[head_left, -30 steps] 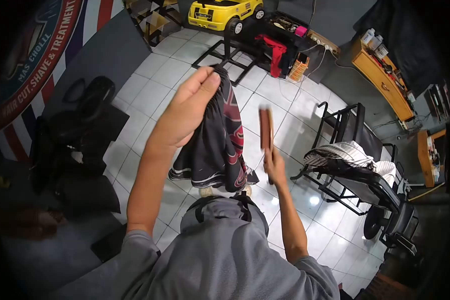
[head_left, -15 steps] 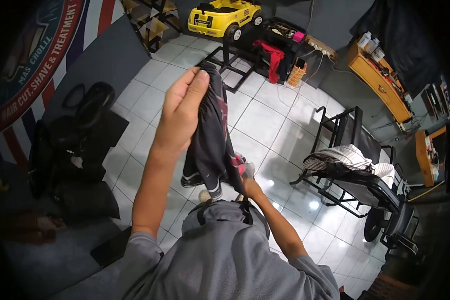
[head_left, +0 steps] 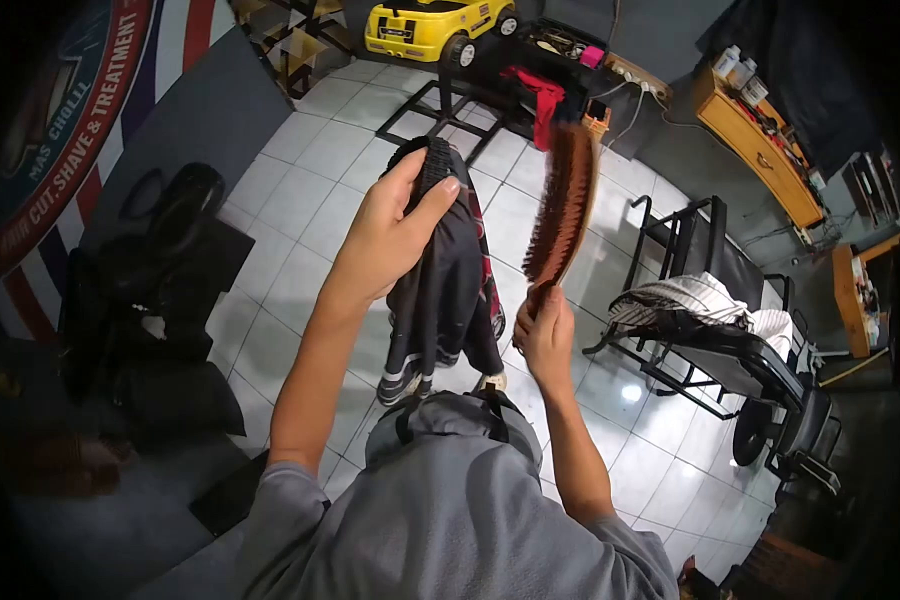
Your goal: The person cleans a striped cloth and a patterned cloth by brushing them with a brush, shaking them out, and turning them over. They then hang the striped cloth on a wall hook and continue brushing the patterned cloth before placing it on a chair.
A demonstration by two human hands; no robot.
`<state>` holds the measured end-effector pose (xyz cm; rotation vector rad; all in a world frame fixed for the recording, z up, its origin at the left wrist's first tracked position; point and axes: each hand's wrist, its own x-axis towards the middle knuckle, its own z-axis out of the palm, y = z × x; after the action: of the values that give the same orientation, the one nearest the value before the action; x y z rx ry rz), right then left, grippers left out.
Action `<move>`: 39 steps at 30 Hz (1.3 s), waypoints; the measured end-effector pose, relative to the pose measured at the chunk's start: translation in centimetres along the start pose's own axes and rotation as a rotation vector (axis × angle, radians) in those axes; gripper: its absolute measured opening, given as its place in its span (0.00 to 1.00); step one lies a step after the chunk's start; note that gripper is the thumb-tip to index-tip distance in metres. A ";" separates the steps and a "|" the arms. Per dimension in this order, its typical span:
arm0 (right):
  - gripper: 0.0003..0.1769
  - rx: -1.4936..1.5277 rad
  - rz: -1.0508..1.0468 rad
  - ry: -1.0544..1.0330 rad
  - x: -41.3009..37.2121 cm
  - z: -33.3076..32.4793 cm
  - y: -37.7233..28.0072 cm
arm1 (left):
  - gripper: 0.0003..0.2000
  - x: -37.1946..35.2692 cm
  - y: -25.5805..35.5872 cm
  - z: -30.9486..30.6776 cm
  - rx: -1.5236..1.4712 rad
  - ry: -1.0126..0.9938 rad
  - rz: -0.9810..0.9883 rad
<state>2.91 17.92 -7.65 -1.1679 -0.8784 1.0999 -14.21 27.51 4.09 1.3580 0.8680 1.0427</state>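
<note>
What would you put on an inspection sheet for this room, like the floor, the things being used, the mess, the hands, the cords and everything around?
Surface: pale tiled floor, shiny in spots.
Job's things: black cloth hanging down; brush raised beside it, apart from it in this view.
Clutter: striped cloth draped on a black chair; red cloth farther back.
Hands: left hand grips the black cloth's top; right hand holds the brush's handle.
Cables: cords by the power strip.
Surroundings: yellow toy car, wooden drawer.
</note>
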 end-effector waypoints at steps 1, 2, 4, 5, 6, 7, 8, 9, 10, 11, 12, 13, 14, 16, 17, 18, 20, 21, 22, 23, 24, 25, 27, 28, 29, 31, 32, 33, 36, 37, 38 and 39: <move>0.25 -0.116 -0.148 -0.019 -0.6 0.9 -1.8 | 0.13 0.2 -0.1 0.4 -0.048 -0.014 -0.001; 0.25 -0.207 -0.203 -0.040 -0.9 1.5 -2.3 | 0.11 0.3 -0.2 0.8 -0.094 -0.026 -0.001; 0.24 -0.325 -0.235 -0.099 -1.1 2.4 -1.4 | 0.10 0.5 0.6 2.5 -0.200 0.016 0.070; 0.23 -0.353 -0.212 -0.136 -1.0 2.5 0.7 | 0.11 0.5 0.6 2.2 -0.217 0.040 0.067; 0.22 -0.441 -0.253 -0.102 -0.8 2.2 3.6 | 0.11 0.5 0.6 1.8 -0.235 0.064 0.066; 0.19 -0.503 -0.195 -0.186 -0.7 1.2 6.7 | 0.11 0.5 0.7 1.4 -0.252 0.088 0.066; 0.17 -0.627 -0.107 -0.260 -0.7 0.1 9.9 | 0.12 0.4 1.0 1.1 -0.295 0.097 0.071; 0.22 -0.825 -0.106 -0.304 -1.1 -2.3 15.9 | 0.13 0.4 1.4 0.8 -0.295 0.109 0.104; 0.26 -0.933 0.012 -0.409 -1.7 -5.2 21.9 | 0.13 0.3 1.8 0.7 -0.296 0.121 0.134; 0.27 -1.077 0.155 -0.440 -2.8 -7.1 23.8 | 0.14 0.1 1.9 0.5 -0.298 0.137 0.163; 0.28 -1.221 0.299 -0.474 -3.8 -8.9 25.0 | 0.14 0.1 0.8 -0.2 -0.205 0.125 0.143; 0.28 -1.282 0.384 -0.483 -4.6 -10.7 26.9 | 0.13 -0.2 0.3 0.4 -0.258 0.213 0.129; 0.28 -1.340 0.468 -0.492 -5.0 -12.2 28.0 | 0.13 -0.3 0.1 0.0 -0.316 0.191 0.123; 0.23 -1.554 0.645 -0.684 -5.7 -15.5 29.2 | 0.13 -0.9 0.2 -0.7 -0.435 0.177 0.086; 0.24 -1.510 0.653 -0.654 -5.9 -16.7 29.3 | 0.13 -0.9 0.7 -0.9 -0.501 0.185 0.071; 0.26 -1.486 0.645 -0.498 -5.4 -17.2 29.4 | 0.13 -0.7 1.1 -0.9 -0.566 0.191 0.059; 0.28 -1.383 0.560 -0.306 -4.3 -17.8 29.9 | 0.14 -0.5 0.4 -0.7 -0.587 0.191 0.067; 0.30 -1.309 0.483 -0.262 -2.5 -17.2 27.8 | 0.15 -0.3 -0.2 -0.4 -0.600 0.187 0.068; 0.29 -1.101 0.365 -0.136 -1.2 -15.7 25.0 | 0.18 -0.1 -0.9 -0.2 -0.557 0.171 0.072; 0.29 -0.893 0.234 -0.046 0.1 -14.2 22.2 | 0.19 0.1 -1.3 0.3 -0.518 0.185 0.093; 0.27 -0.565 0.278 -0.011 0.2 -10.4 15.2 | 0.21 0.3 -1.8 1.0 -0.477 0.200 0.114; 0.26 -0.239 0.317 0.037 0.3 -6.6 8.2 | 0.22 0.5 -2.1 1.6 -0.436 0.215 0.136; 0.23 0.039 0.118 -0.018 -1.0 -2.8 2.1 | 0.25 0.9 -2.9 2.4 -0.361 0.248 0.191; 0.22 -0.032 -0.002 -0.045 -1.7 -1.4 0.8 | 0.25 1.2 -3.4 2.8 -0.349 0.255 0.226; 0.22 -0.104 -0.121 -0.074 -2.6 -0.3 -0.2 | 0.25 1.5 -3.7 3.2 -0.338 0.263 0.262; 0.22 -0.294 -0.171 -0.140 -3.7 2.2 -2.2 | 0.24 1.6 -3.5 4.0 -0.343 0.317 0.263; 0.22 -0.293 -0.137 -0.148 -3.7 2.6 -0.8 | 0.24 1.6 -3.2 4.2 -0.379 0.321 0.269; 0.22 -0.291 -0.103 -0.158 -3.6 2.5 2.0 | 0.24 1.4 -3.0 4.2 -0.413 0.326 0.276; 0.16 -0.706 0.016 -0.202 -2.3 -1.0 10.1 | 0.23 1.4 -2.7 3.3 -0.486 0.336 0.312; 0.17 -0.853 0.078 -0.243 -2.4 -3.2 14.5 | 0.23 1.2 -2.7 2.9 -0.518 0.322 0.298; 0.19 -1.013 0.072 -0.398 -3.0 -6.1 19.3 | 0.22 0.9 -2.6 2.7 -0.514 0.319 0.294; 0.21 -1.169 0.064 -0.554 -4.1 -9.3 24.1 | 0.21 0.8 -2.4 2.6 -0.512 0.313 0.291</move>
<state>5.95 12.45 -33.01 -1.8465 -2.0866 0.9513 -11.35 27.55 1.92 0.9114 0.5723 1.6087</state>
